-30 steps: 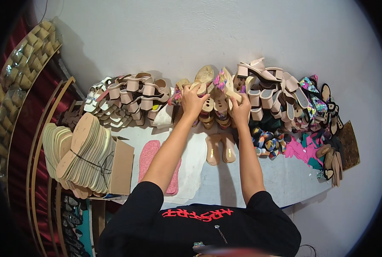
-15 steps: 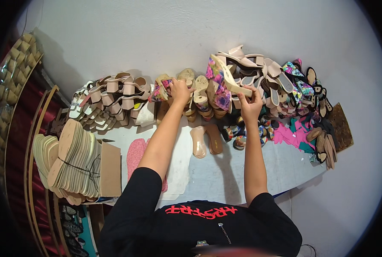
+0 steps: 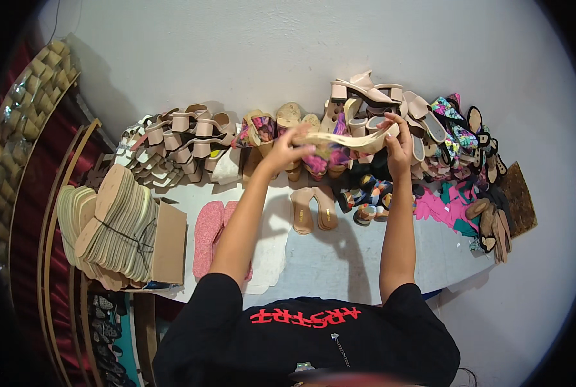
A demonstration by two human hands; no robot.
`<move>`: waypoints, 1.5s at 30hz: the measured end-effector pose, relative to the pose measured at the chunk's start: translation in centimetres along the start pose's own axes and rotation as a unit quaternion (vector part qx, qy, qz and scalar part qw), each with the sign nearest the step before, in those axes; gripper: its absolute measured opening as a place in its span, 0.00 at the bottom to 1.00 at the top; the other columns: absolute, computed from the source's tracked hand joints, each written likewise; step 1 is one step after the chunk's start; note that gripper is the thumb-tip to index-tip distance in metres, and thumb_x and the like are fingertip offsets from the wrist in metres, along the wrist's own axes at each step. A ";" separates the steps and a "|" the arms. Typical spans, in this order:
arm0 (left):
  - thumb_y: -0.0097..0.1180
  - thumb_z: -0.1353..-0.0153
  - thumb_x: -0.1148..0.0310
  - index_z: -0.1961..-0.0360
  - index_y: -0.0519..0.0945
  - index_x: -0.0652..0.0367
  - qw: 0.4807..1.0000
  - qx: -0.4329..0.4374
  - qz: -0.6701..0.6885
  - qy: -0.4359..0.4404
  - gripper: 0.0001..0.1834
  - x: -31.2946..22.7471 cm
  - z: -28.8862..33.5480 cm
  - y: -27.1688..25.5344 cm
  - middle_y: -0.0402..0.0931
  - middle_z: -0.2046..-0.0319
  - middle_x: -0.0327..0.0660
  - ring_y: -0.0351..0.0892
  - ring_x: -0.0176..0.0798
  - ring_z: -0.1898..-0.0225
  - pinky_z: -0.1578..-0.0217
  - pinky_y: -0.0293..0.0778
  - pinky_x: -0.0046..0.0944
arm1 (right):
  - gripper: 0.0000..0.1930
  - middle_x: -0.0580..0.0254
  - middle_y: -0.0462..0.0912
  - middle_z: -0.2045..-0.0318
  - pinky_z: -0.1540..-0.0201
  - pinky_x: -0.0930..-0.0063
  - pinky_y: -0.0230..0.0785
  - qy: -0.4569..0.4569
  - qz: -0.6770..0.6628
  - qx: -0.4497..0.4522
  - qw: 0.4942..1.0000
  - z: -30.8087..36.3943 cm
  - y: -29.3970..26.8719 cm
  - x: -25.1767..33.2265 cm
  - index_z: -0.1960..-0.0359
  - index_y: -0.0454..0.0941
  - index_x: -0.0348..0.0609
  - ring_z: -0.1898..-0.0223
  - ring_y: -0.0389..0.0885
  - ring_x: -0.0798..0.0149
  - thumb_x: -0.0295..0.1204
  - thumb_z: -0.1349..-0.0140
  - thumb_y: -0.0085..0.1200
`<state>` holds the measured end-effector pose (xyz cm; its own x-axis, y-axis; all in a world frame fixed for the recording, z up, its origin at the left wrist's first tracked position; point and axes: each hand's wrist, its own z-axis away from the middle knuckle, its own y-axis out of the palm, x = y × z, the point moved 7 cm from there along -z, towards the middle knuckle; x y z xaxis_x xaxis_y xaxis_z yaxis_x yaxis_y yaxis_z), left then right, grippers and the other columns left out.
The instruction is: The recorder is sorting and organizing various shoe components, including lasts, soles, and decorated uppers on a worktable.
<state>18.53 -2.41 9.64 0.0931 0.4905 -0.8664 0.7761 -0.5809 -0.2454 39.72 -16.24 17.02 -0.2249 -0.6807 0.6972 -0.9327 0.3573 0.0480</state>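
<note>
A wedge shoe sole (image 3: 355,142) with a cream edge and a flower-printed heel is held up sideways in front of the shoe pile. My left hand (image 3: 286,153) grips its left end, fingers closed around it. My right hand (image 3: 399,147) pinches the other end between thumb and fingers. Behind it stand similar wedges with tan footbeds (image 3: 289,114), partly covered by the raised one. Another floral wedge (image 3: 257,129) lies just beyond my left hand. Below, on the table, is a pair of tan insoles (image 3: 303,209).
Beige block-heel sandals (image 3: 201,129) are heaped at left; pale heeled sandals (image 3: 368,93) are stacked at right. Tied footbeds (image 3: 117,226) stand beside a cardboard box (image 3: 170,242). Pink soles (image 3: 209,235) lie near my left forearm. Pink fabric scraps (image 3: 443,203) lie at the right.
The wedge has come down and turned from upright to nearly level. My left hand has left the floral wedge in the pile and taken this one's other end.
</note>
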 end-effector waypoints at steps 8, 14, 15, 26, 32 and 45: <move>0.66 0.59 0.74 0.47 0.71 0.58 0.980 -0.027 0.154 -0.125 0.33 1.0 6.9 0.9 0.73 0.55 0.40 0.72 0.31 0.56 0.55 0.68 0.31 | 0.23 0.54 0.72 0.53 0.49 0.74 0.64 0.064 -0.102 0.019 0.993 -2.0 2.7 -4.2 0.43 0.60 0.33 0.53 0.71 0.65 0.24 0.42 0.31; 0.71 0.62 0.69 0.54 0.75 0.65 0.957 -0.277 -0.084 -0.005 0.30 -1.5 7.1 -2.6 0.77 0.61 0.45 0.76 0.33 0.61 0.59 0.72 0.33 | 0.19 0.55 0.73 0.57 0.52 0.75 0.64 0.149 0.096 -0.125 0.976 -1.1 -0.5 -10.4 0.49 0.68 0.38 0.57 0.72 0.67 0.25 0.45 0.49; 0.71 0.63 0.66 0.56 0.76 0.65 0.946 -0.287 -0.148 0.008 0.30 -3.1 6.4 -2.5 0.77 0.61 0.47 0.76 0.35 0.61 0.59 0.72 0.34 | 0.16 0.57 0.74 0.60 0.54 0.76 0.64 0.159 0.071 -0.164 0.971 -0.2 -1.5 -11.3 0.54 0.70 0.37 0.60 0.73 0.67 0.26 0.46 0.51; 0.69 0.62 0.55 0.58 0.74 0.65 0.887 -0.277 -0.364 -0.069 0.32 -1.1 -2.5 0.8 0.64 0.59 0.54 0.72 0.55 0.61 0.60 0.70 0.45 | 0.11 0.61 0.75 0.66 0.58 0.77 0.65 0.242 0.092 -0.190 0.947 5.3 -2.0 -12.8 0.60 0.72 0.36 0.64 0.73 0.69 0.24 0.46 0.50; 0.68 0.61 0.58 0.51 0.67 0.59 0.860 -0.208 -0.452 -0.114 0.35 1.5 -4.2 2.3 0.59 0.52 0.56 0.62 0.60 0.50 0.52 0.64 0.50 | 0.11 0.65 0.76 0.66 0.63 0.79 0.66 0.257 0.106 -0.185 0.943 8.5 -3.3 -14.6 0.59 0.73 0.40 0.65 0.73 0.72 0.27 0.44 0.49; 0.65 0.58 0.52 0.44 0.62 0.49 0.772 -0.208 -0.589 -0.117 0.40 2.1 -3.6 1.3 0.57 0.45 0.52 0.53 0.53 0.43 0.49 0.54 0.53 | 0.09 0.63 0.76 0.71 0.65 0.80 0.68 0.281 0.065 -0.179 0.941 11.2 -2.0 -14.5 0.64 0.74 0.35 0.70 0.74 0.72 0.22 0.47 0.50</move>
<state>21.94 0.19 9.02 -0.9074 0.3604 -0.2161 0.3745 0.4600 -0.8051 41.66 -14.21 -1.14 -0.0517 -0.2074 0.9769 -0.7301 0.6753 0.1047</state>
